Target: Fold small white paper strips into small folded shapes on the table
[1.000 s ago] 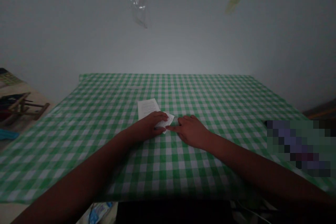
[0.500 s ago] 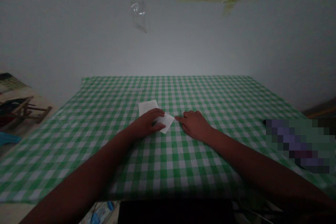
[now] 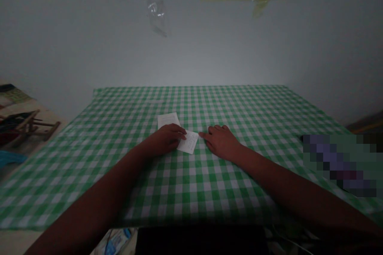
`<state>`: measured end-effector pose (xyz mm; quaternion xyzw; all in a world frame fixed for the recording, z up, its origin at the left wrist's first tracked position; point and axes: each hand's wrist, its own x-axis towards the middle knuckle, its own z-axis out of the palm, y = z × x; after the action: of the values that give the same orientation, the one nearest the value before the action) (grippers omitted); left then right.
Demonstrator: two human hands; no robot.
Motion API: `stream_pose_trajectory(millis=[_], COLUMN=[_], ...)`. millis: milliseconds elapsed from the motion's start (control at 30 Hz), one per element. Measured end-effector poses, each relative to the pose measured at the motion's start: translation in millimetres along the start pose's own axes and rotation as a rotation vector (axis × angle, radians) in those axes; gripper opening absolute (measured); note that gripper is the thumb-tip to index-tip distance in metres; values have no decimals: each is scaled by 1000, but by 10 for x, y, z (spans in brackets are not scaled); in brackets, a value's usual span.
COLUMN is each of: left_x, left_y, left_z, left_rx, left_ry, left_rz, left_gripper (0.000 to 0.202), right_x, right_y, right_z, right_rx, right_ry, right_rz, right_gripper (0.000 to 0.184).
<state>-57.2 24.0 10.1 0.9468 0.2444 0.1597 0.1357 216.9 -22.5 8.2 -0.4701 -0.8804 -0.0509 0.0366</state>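
head view: my left hand (image 3: 166,140) lies across a white printed paper slip (image 3: 189,143), fingers bent down with the tips pressing on it, not wrapped around it. my right hand (image 3: 222,142) rests flat and loose on the green checked tablecloth (image 3: 239,107), holding nothing, its index tip just beside the slip at 3 o'clock.

the slip lies flat near the middle of the cloth. i judge its long axis runs from roughly 11 o'clock to 5 o'clock, the far end showing past my left knuckles, the near corner pointing towards 5.

to press it well, i'd pin it firmly with the left fingertips and run the right index along the edge.
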Motion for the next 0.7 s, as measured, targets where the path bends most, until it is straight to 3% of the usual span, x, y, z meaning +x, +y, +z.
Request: stream_pose_trajectory(millis=[100,233,333,700], left_x=[-7,-13,-11,-25], left_y=[13,31,29,53], left_z=[-16,-22,-18,18], left_rx=[5,4,6,76], left_ry=[-17,-21,-33,-91], left_rz=[-15,-36,-64,-155], left_gripper=[30,25,23,31], right_x=[-14,-26,-25,-62], right_y=[-24,-45,-31,-16], right_z=[-19,-3,50,21], right_rx=[38,167,238,252], right_ry=[85,186,133,94], right_rz=[-51,-247,-363,-460], right_gripper=[42,39,38,38])
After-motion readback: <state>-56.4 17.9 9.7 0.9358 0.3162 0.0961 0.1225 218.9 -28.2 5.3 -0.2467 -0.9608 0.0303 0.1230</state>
